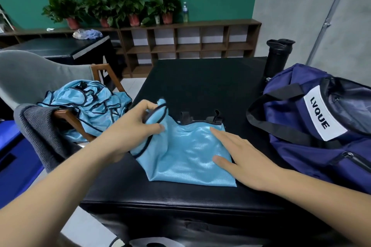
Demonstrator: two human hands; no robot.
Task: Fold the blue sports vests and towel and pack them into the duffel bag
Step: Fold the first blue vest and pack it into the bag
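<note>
Seen from the head camera, a black table fills the middle. One blue vest lies on it, closer to the near edge than the far edge.

The left hand is at the vest's left top corner. Its fingers are curled round the dark-edged shoulder strap and pinch it, so that part is lifted off the table and folded over. The rest of the vest spreads out to the right of this hand and lies flat.

The right hand rests on the right side of the vest. Its fingers are straight and spread, pressing the cloth down. It holds nothing. The heel of this hand sits just past the vest's right edge, on the table.

A dark blue bag with a white label sits at the right edge of the table, close to the right hand. Its top is open. A black bottle stands behind the bag at the far right corner.

Beside the left edge stands a chair. A pile of blue vests lies crumpled on it. A grey towel hangs over its arm, just beside the pile.
</note>
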